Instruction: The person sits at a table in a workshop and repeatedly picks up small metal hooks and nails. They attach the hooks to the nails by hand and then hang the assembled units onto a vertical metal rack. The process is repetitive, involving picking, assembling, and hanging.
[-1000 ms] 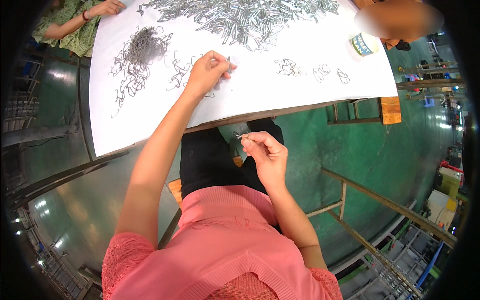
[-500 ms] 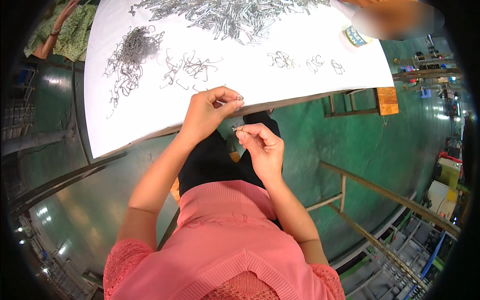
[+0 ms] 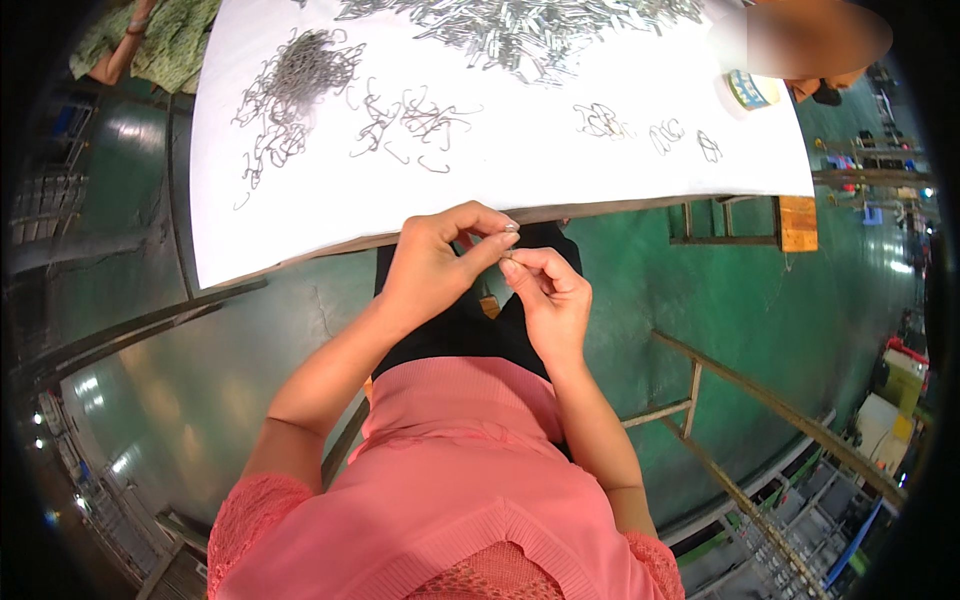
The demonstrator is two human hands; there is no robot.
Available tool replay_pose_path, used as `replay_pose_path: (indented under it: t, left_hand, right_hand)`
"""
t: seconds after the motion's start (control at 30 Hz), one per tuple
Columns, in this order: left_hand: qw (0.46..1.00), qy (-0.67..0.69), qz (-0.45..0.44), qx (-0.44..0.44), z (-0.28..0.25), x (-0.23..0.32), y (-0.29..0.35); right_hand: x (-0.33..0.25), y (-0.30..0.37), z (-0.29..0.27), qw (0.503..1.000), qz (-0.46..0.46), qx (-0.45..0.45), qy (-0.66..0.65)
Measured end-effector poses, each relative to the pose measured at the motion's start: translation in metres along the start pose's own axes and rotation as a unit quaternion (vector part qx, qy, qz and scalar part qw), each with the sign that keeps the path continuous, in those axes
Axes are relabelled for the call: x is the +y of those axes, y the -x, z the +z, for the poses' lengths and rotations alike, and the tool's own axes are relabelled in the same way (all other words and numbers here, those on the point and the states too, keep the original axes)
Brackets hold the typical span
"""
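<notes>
Just off the table's near edge my two hands meet, fingertips almost touching. My left hand (image 3: 447,262) pinches a small shiny metal piece (image 3: 511,228) between thumb and forefinger. Below and to its right, my right hand (image 3: 553,300) is closed in a pinch too; a tiny bit of metal shows at its fingertips, mostly hidden by them. Beyond the hands, bent dark wire hooks (image 3: 428,122) lie scattered on the white tabletop (image 3: 500,175). A denser heap of wire hooks (image 3: 308,72) sits at the left.
Many short metal pieces (image 3: 530,38) are heaped at the table's far side. Small groups of wire pieces (image 3: 602,121) lie at right, near a round tub (image 3: 750,90). People sit at the far left and far right. A wooden stool (image 3: 797,223) stands beyond the right edge.
My right hand has come up to my left, closing the gap between their fingertips. The view has shifted, so the table and its contents appear farther right.
</notes>
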State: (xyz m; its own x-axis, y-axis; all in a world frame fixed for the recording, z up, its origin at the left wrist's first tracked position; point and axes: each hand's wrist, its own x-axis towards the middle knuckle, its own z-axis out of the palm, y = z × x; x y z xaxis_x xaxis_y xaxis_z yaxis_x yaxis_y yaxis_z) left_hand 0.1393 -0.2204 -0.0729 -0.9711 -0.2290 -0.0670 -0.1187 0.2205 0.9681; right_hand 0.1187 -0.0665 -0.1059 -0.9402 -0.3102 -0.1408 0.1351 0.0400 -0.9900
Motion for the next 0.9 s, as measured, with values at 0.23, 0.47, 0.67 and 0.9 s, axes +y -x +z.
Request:
replay_pose_path:
  t: [0.23,0.47,0.67,0.9]
  left_hand:
    - [1.000,-0.001,0.020,-0.001,-0.001,-0.007,0.006]
    - [0.999,-0.012,0.033,0.006,-0.004,-0.010,0.013]
    - [0.996,0.006,0.078,0.047,-0.003,-0.021,0.017]
    - [0.987,-0.001,0.150,0.058,-0.005,-0.032,0.018]
  right_hand:
    - [0.007,0.000,0.001,0.999,-0.002,-0.012,0.034]
    - [0.010,0.000,0.005,0.999,-0.001,-0.013,0.039]
    - [0.006,-0.004,0.009,0.998,-0.015,-0.030,0.053]
    - [0.011,-0.004,0.000,0.997,-0.021,-0.043,0.064]
